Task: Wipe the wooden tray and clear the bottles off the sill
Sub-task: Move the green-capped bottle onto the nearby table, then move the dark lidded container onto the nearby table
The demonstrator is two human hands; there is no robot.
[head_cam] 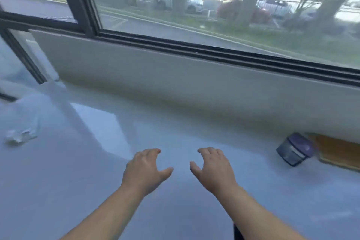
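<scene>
My left hand (145, 169) and my right hand (213, 167) hover side by side over the white sill (175, 122), both empty with fingers spread. The wooden tray (339, 152) lies flat at the far right against the wall, partly cut off by the frame edge. A small grey container with a purple lid (295, 149) stands tilted just left of the tray, well right of my right hand. A crumpled white wipe or cloth (19, 136) lies on the sill at the far left. The picture is blurred.
A low white wall (175, 80) runs behind the sill under a dark-framed window (214, 48). Another dark window frame (23, 54) closes the left corner. Outside are parked cars, trees and a road.
</scene>
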